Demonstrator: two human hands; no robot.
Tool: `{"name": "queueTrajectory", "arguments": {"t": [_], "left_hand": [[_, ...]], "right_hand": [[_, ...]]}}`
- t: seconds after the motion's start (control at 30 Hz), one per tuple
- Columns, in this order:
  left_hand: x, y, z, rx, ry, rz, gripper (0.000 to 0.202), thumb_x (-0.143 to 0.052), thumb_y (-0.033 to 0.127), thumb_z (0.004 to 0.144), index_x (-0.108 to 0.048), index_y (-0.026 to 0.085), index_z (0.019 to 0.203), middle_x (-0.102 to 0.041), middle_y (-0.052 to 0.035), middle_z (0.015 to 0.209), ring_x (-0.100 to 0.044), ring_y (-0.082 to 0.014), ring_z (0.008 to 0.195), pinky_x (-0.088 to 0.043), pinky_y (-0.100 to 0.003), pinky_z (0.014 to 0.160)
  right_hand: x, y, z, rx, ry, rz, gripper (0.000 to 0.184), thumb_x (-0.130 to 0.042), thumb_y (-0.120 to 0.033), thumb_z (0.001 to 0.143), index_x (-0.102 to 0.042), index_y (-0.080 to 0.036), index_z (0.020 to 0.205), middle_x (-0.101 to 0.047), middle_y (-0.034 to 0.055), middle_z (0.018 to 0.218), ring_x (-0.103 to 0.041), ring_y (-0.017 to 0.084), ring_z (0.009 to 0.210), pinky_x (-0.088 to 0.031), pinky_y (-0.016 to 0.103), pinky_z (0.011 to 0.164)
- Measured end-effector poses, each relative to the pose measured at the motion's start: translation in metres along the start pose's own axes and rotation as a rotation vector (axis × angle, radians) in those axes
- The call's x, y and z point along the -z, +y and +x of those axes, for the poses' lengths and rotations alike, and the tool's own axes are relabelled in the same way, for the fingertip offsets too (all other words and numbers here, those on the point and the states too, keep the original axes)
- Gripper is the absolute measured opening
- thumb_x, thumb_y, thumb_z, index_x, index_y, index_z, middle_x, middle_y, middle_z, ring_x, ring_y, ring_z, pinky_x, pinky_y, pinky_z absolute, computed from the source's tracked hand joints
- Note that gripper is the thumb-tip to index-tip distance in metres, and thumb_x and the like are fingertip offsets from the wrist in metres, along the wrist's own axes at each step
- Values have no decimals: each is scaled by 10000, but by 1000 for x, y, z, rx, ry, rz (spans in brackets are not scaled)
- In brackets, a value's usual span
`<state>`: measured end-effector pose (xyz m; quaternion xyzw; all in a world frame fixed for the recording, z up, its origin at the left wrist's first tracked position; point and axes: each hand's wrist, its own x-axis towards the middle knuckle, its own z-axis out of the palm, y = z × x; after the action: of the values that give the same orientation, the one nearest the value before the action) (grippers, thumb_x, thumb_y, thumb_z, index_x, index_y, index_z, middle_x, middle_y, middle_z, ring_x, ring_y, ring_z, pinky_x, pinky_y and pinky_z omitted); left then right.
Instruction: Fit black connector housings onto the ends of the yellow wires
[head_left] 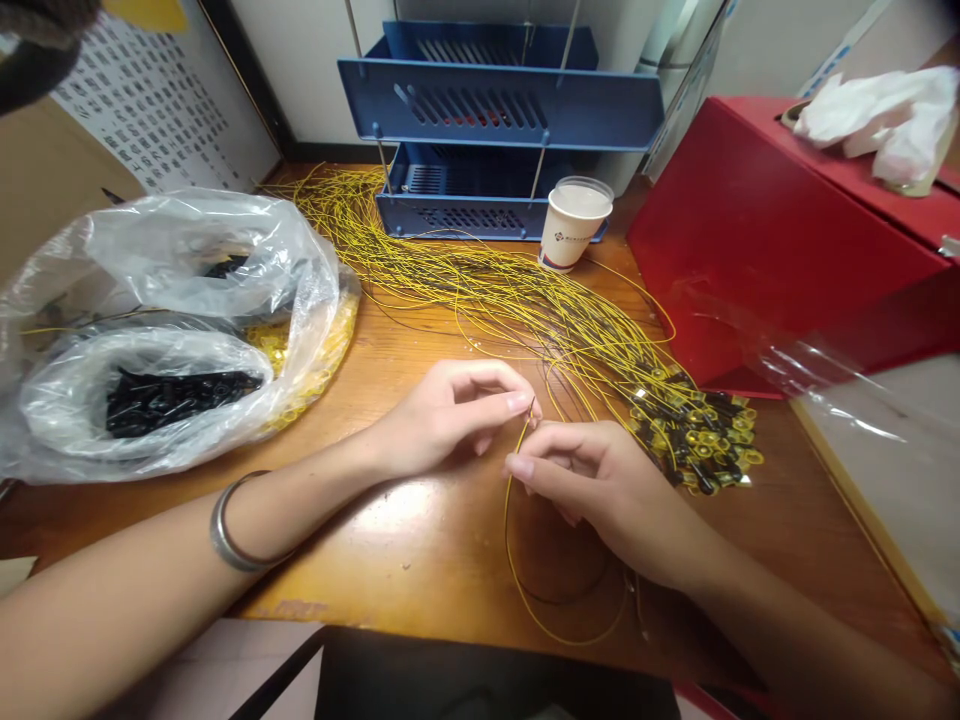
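Over the middle of the table, my left hand [457, 415] pinches the end of a thin yellow wire [508, 535] between thumb and fingertips. A tiny dark tip shows there, too small to make out. Just to the right and a little lower, my right hand [589, 465] is closed on the same wire, its thumb pressed against the fingers. From there the wire curves down in a loose loop, with a dark strand beside it. Behind my hands lies a long bundle of yellow and black wires [487, 270]. It ends at the right in a heap of black sleeves and clear yellow pieces [705, 435].
On the left stands a clear plastic bag [300, 250] with black sleeves [176, 398] and yellow pieces [322, 355] inside. A blue tray rack [487, 105] is at the back, beside a paper cup [574, 225]. At the right is a red box [750, 240] with crumpled tissue [885, 115] on top.
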<state>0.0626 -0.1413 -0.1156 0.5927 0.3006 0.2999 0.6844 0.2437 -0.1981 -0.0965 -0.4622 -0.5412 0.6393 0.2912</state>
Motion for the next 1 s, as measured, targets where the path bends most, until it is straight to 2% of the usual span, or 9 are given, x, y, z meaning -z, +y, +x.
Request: {"name": "queueTrajectory", "arguments": {"t": [0.2,0.57,1.0], "left_hand": [[2,-2,1,8,-34,24,293,-600,377,909,-661,102,831,-565,20,616,-491,-72,505,-367,-223,522],[3,-2,0,17,-20,30,219,-643,318,861,-645,106,806,-574,14,664,-459,-61,517,-345,-213,508],[3,-2,1,13,-33,2,230,-670,330,845,-631,108,802,-604,-2,714,-470,-58,522,-356,-205,496]], "right_hand": [[0,-2,1,20,1,-1,224,-713,-251,846,-641,-171,650,-502,-52,591,-404,69,535,-290,242,509],[0,-3,1,1,0,20,233,-711,-242,849,-628,-169,643,-498,-52,583,-411,67,532,-287,240,503],[1,0,0,0,10,-11,276,-708,-368,849,-648,-174,663,-521,-36,594,-412,77,517,-304,245,488]]}}
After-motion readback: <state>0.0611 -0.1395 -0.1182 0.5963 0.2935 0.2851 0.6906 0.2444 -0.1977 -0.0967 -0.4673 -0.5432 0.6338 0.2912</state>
